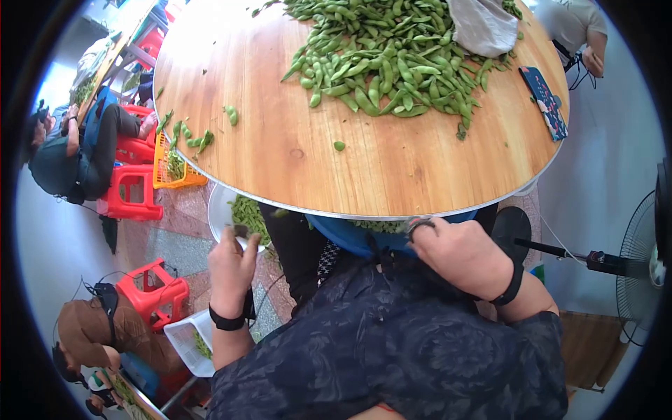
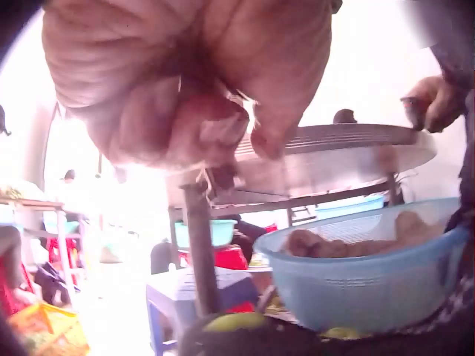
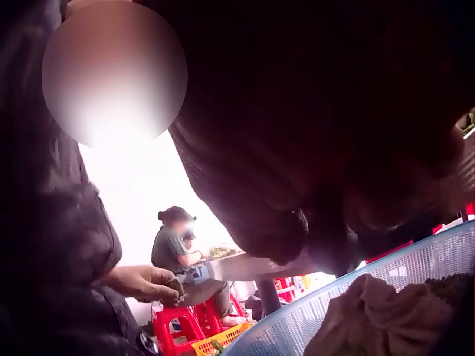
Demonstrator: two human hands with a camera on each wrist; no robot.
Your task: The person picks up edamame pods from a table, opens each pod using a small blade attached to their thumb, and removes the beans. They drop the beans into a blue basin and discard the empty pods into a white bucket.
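Observation:
My left hand (image 1: 232, 269) is raised beside my left leg, in front of a white bowl (image 1: 218, 210) of green pods. Its fingers (image 2: 211, 133) bend loosely, with a gap to the thumb and nothing visible between them. Over the edge of a blue basket (image 1: 336, 236) at my lap, my right hand (image 1: 462, 257) has curled fingers; I cannot tell whether they hold anything. Dark bands show at the fingertips of both hands. Small pale green beans (image 1: 381, 225) lie in the basket. A green pod (image 1: 280, 213) shows by my left knee.
Soybean pods (image 1: 392, 70) are heaped on the round wooden table (image 1: 280, 161), with a grey cloth (image 1: 486, 28) and a dark patterned case (image 1: 544, 105). A fan (image 1: 640, 259) stands right. Red stools (image 1: 154, 294), an orange basket (image 1: 175, 168) and seated people are left.

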